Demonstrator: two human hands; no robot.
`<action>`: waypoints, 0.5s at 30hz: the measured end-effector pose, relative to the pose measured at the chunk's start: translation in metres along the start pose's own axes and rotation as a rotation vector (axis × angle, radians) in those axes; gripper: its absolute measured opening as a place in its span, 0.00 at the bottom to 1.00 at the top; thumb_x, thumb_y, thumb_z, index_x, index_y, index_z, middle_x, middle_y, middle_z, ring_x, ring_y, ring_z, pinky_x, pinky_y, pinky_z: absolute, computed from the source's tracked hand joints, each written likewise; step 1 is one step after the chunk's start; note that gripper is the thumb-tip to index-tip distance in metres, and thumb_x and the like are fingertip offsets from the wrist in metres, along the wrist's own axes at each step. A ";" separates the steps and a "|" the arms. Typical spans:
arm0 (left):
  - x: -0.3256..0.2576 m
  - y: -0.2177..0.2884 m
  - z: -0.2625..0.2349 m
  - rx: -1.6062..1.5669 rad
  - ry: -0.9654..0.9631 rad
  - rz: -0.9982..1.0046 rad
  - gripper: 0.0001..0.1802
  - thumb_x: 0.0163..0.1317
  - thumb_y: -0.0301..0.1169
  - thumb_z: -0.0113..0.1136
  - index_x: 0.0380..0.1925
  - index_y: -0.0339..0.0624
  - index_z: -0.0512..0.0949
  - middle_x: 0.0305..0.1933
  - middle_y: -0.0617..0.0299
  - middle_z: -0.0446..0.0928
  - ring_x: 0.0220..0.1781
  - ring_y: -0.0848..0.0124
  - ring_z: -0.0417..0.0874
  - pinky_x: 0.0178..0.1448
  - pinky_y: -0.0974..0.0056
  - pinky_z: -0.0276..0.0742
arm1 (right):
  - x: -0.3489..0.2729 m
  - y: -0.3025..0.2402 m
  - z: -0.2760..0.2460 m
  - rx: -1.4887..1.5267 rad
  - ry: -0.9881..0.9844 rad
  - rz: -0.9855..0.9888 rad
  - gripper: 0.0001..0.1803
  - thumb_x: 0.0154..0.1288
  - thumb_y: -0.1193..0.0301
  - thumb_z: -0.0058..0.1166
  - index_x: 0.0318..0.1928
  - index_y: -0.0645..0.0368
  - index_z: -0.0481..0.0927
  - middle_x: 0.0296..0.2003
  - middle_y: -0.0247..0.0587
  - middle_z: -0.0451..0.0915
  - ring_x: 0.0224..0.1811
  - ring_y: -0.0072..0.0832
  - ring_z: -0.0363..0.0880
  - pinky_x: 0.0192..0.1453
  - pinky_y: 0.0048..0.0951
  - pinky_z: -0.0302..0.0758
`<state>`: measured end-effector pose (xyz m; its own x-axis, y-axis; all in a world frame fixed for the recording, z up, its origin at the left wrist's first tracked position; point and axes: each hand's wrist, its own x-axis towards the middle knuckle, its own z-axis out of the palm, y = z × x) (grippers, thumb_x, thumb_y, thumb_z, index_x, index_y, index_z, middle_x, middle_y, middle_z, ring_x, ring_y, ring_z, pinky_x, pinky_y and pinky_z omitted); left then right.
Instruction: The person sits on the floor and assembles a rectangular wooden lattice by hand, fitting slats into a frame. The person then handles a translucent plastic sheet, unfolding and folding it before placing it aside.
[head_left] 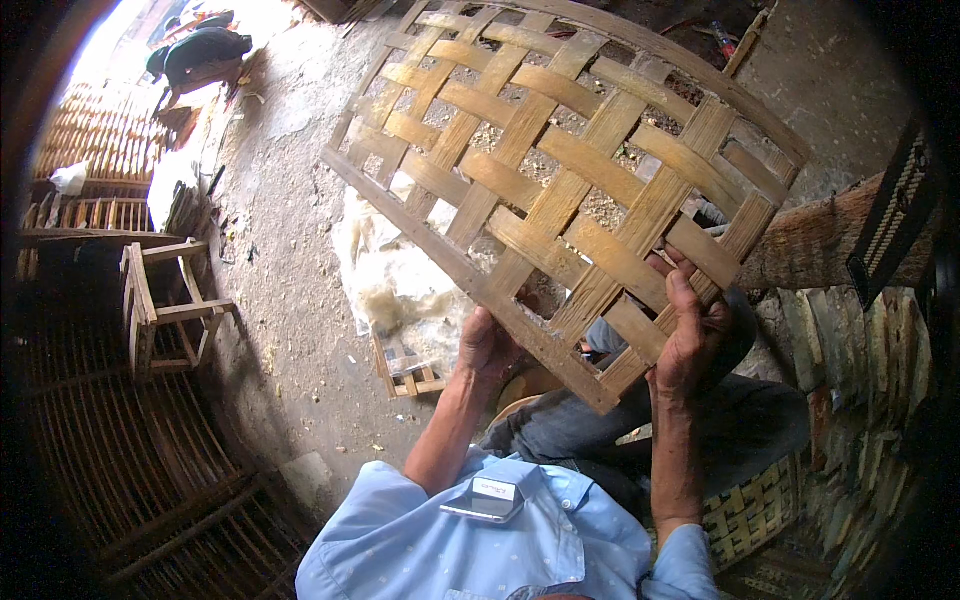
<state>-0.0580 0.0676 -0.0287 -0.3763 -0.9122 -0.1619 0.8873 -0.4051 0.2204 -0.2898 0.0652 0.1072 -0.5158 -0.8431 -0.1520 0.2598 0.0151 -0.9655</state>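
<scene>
A large framed panel of woven bamboo strips (555, 215) is tilted up in front of me, with open square gaps in its weave. My left hand (486, 345) grips the panel's near left frame edge; part of its fingers passes behind the wood. My right hand (688, 335) is closed on the near right part, its thumb over a strip and fingers reaching through a gap. The panel hides my knees in part. Beneath it, on the floor, lies a crumpled translucent plastic sheet (385, 265) beside a smaller woven piece (408, 372).
A small wooden stool (175, 305) stands at left, near slatted bamboo panels (130, 430). At right are a log (825, 235), a dark slotted piece (895, 210) and stacked woven panels (860, 370). A red-handled tool (722, 40) lies far off. Another person (205, 60) bends down at far left.
</scene>
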 end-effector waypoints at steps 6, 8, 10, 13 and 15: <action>0.009 0.006 0.023 0.192 0.082 0.082 0.41 0.62 0.35 0.70 0.72 0.41 0.60 0.67 0.50 0.71 0.66 0.59 0.76 0.65 0.53 0.80 | -0.002 -0.004 -0.002 -0.027 -0.050 0.000 0.22 0.69 0.70 0.52 0.58 0.72 0.76 0.51 0.52 0.83 0.55 0.38 0.83 0.59 0.38 0.80; 0.004 0.005 0.009 0.146 0.075 0.079 0.41 0.63 0.35 0.70 0.72 0.42 0.60 0.68 0.49 0.70 0.66 0.59 0.76 0.67 0.53 0.79 | -0.003 -0.006 0.000 -0.011 -0.072 0.002 0.22 0.69 0.69 0.52 0.58 0.73 0.76 0.52 0.52 0.83 0.55 0.38 0.83 0.59 0.38 0.80; 0.004 0.002 0.010 0.083 0.073 0.070 0.40 0.64 0.37 0.69 0.72 0.42 0.60 0.68 0.49 0.70 0.65 0.59 0.77 0.67 0.53 0.78 | -0.001 0.001 -0.004 -0.090 -0.060 -0.034 0.22 0.69 0.69 0.52 0.58 0.72 0.76 0.51 0.51 0.82 0.55 0.38 0.83 0.59 0.38 0.79; 0.000 0.001 0.010 0.082 0.081 0.044 0.38 0.66 0.41 0.67 0.70 0.41 0.62 0.65 0.49 0.73 0.63 0.59 0.78 0.67 0.51 0.77 | -0.002 0.001 -0.002 -0.052 -0.033 -0.004 0.23 0.69 0.69 0.53 0.58 0.72 0.76 0.51 0.51 0.82 0.55 0.38 0.83 0.60 0.37 0.79; 0.000 0.005 0.019 0.118 0.028 -0.017 0.36 0.67 0.43 0.65 0.69 0.39 0.64 0.61 0.48 0.75 0.62 0.59 0.79 0.66 0.51 0.77 | -0.002 0.000 0.000 -0.012 -0.011 0.033 0.23 0.69 0.68 0.53 0.58 0.72 0.76 0.51 0.51 0.82 0.55 0.37 0.83 0.61 0.37 0.78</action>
<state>-0.0582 0.0645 -0.0095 -0.3822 -0.9037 -0.1931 0.8427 -0.4266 0.3286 -0.2890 0.0665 0.1077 -0.4980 -0.8479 -0.1816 0.2667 0.0494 -0.9625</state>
